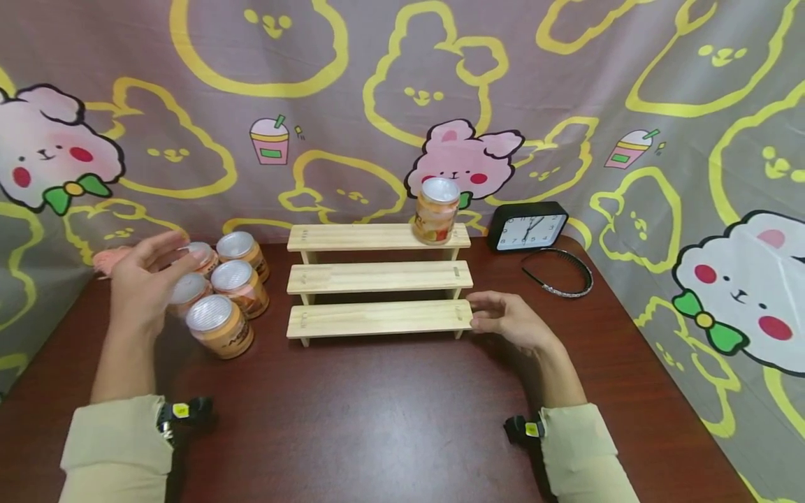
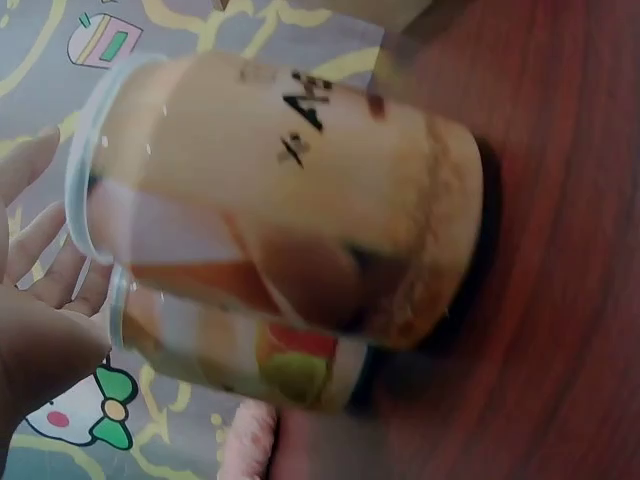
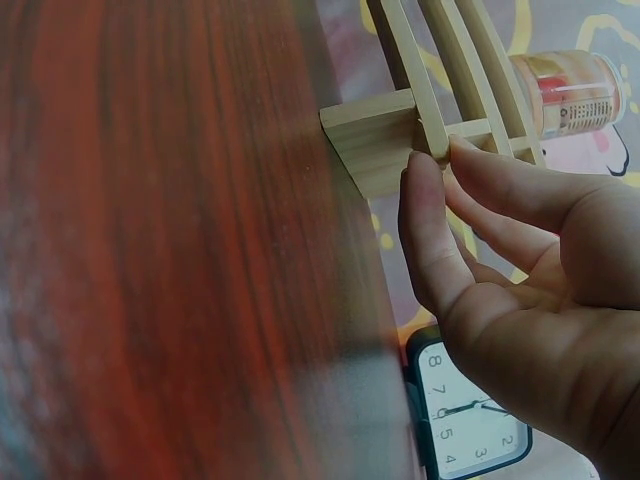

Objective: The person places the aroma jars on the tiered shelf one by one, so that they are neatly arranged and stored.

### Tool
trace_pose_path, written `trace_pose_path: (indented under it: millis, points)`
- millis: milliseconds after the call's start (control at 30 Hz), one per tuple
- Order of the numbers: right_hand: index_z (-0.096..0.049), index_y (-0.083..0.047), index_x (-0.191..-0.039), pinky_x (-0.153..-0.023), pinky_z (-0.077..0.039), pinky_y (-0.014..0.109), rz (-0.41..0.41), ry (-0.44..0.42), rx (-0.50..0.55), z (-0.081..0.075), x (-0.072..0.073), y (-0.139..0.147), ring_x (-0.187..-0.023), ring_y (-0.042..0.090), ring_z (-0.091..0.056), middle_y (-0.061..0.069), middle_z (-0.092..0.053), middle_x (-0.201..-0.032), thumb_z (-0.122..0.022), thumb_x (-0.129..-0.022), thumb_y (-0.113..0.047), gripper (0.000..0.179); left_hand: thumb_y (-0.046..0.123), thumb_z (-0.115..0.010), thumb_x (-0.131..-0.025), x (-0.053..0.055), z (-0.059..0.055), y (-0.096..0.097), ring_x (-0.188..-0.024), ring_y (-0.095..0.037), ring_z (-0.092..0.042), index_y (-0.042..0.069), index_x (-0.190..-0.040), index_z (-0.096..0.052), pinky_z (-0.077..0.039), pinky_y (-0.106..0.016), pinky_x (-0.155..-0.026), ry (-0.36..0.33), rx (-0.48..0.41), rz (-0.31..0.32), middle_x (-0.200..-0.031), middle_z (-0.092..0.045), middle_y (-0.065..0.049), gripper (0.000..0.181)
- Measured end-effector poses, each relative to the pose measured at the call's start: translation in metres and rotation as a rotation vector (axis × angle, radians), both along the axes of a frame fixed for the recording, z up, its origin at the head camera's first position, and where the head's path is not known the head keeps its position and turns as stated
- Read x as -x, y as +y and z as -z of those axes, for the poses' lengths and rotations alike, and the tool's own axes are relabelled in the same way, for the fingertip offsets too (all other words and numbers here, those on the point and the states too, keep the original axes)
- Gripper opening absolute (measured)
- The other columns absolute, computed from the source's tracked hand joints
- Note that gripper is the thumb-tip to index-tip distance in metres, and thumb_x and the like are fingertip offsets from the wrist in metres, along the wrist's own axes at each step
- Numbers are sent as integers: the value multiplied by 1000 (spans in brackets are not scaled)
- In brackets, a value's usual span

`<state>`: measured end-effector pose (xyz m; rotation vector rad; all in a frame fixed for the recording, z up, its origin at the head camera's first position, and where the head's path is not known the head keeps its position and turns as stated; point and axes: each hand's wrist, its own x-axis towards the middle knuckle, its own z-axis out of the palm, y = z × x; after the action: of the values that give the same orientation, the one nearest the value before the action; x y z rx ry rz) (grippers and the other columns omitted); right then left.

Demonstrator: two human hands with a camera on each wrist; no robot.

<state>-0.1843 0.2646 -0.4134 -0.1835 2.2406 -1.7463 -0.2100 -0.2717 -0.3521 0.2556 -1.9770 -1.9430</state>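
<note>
My left hand [image 1: 143, 279] hovers at a cluster of several orange cans [image 1: 226, 339] with silver lids, at the left of the table. Its fingers are spread and loosely bent near the lids, holding nothing; the left wrist view shows the hand beside a blurred can [image 2: 300, 200]. With thumb and fingertips, my right hand [image 1: 518, 325] pinches the right end of the lowest step of a three-tier wooden shelf [image 1: 377, 319]. One more can [image 1: 436, 213] stands upright on the top step, near its right end.
Behind the right hand are a black desk clock [image 1: 528, 227] and a dark headband [image 1: 569, 290]. A pink fuzzy item [image 1: 108, 261] lies partly hidden behind the left hand. A patterned curtain [image 1: 352, 126] hangs along the back and sides of the brown table [image 1: 377, 419].
</note>
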Motion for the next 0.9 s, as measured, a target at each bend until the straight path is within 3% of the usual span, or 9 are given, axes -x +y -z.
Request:
trace_pose_path:
  millis: [133, 267, 500, 633, 900]
  points:
    - [-48, 16, -138, -84, -59, 34, 1, 4, -8, 0, 0, 0, -104, 20, -65, 32, -58, -130, -67, -92, 7, 50, 3, -85, -81, -1, 4, -6, -98, -5, -57, 22, -112, -72, -43, -10, -75, -15, 53, -58, -104, -67, 11, 37]
    - [-49, 16, -138, -83, -59, 34, 4, 2, -9, -1, 0, 0, -104, 21, -65, 32, -58, -130, -67, -92, 8, 50, 2, -85, -80, -2, 9, -12, -95, -6, -57, 17, -109, -74, -43, -11, -74, -8, 78, -70, -99, -68, 11, 35]
    - [-48, 17, -138, -84, -59, 33, 0, -6, 3, -2, 0, 0, -105, 24, -65, 34, -56, -132, -66, -92, 9, 50, 7, -83, -84, -6, 14, -24, -96, -5, -54, 13, -119, -71, -43, -9, -74, -73, 219, -100, -103, -61, 12, 38]
    - [-47, 16, -139, -84, -59, 33, -3, -10, 4, -2, -1, 1, -105, 23, -65, 34, -56, -133, -65, -93, 9, 50, 12, -84, -84, -7, 19, -30, -94, -2, -53, 15, -123, -68, -43, -7, -72, -126, 278, -72, -104, -59, 16, 43]
    - [-48, 16, -138, -84, -59, 33, 4, -11, 7, -2, -1, 1, -103, 19, -65, 32, -57, -130, -66, -92, 9, 50, 19, -83, -86, -9, 28, -35, -93, 1, -51, 15, -127, -63, -42, -7, -71, -141, 384, 16, -102, -57, 22, 46]
